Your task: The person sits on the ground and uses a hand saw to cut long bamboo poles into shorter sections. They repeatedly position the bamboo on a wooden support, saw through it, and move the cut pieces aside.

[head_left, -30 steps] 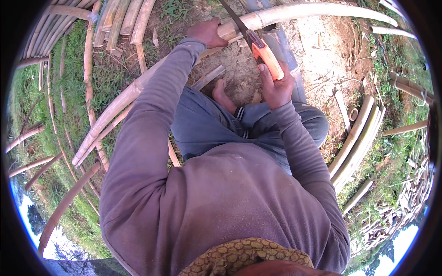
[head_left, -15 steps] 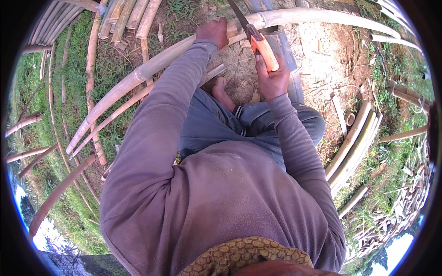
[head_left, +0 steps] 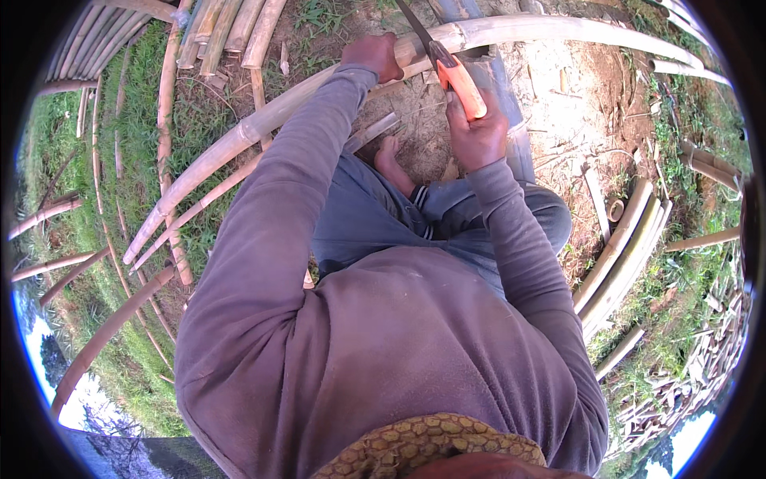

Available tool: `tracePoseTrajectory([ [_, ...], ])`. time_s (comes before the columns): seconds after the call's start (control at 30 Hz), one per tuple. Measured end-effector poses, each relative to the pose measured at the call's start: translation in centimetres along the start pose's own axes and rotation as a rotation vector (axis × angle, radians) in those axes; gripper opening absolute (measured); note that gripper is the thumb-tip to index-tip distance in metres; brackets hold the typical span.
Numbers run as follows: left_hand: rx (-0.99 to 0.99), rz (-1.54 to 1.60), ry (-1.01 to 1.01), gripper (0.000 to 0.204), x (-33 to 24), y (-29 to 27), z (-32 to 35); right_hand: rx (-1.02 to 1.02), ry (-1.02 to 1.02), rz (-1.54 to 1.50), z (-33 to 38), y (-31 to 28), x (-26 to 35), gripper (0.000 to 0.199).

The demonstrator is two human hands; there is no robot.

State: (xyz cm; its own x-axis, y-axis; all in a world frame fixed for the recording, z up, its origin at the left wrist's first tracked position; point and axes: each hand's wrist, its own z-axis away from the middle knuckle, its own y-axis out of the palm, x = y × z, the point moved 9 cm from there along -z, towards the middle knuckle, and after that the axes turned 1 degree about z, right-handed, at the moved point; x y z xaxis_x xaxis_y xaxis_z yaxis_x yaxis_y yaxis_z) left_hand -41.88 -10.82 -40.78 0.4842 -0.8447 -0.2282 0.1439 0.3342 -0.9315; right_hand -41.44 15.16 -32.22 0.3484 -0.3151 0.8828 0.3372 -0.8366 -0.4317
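A long pale bamboo pole point(head_left: 263, 121) runs across in front of me, curving from the lower left to the far right. My left hand point(head_left: 373, 57) is closed round it, left of a saw. The orange-handled handsaw point(head_left: 461, 86) is gripped by my right hand point(head_left: 479, 134), its dark blade pointing up and leftward across the pole beside a node. How deep the blade sits in the bamboo cannot be made out. Beneath the pole lies a thick grey bamboo support point(head_left: 511, 96), pointing away from me.
Cut bamboo lengths point(head_left: 231, 32) lie stacked at the far left, with more bamboo pieces point(head_left: 618, 247) on the right. A thinner pole point(head_left: 199, 209) slants under the main one. My bare foot point(head_left: 391, 164) rests on the dirt. A heap of bamboo scraps point(head_left: 694, 367) is at lower right.
The whole view has shifted slightly, moving the scene a little to the right. Both hands keep their grips on the pole and saw; the blade's place on the pole looks much the same.
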Motion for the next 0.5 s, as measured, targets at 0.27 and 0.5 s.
tracePoseTrajectory([
  [0.27, 0.123, 0.012, -0.026, 0.067, 0.3, 1.2, 0.5, -0.011, -0.002, 0.033, 9.4, -5.7, 0.0, 0.024],
  [0.5, 0.119, 0.043, 0.033, 0.073, 1.1, 0.5, -1.2, 0.019, 0.005, 0.013, 6.5, -4.0, -0.2, 0.026],
])
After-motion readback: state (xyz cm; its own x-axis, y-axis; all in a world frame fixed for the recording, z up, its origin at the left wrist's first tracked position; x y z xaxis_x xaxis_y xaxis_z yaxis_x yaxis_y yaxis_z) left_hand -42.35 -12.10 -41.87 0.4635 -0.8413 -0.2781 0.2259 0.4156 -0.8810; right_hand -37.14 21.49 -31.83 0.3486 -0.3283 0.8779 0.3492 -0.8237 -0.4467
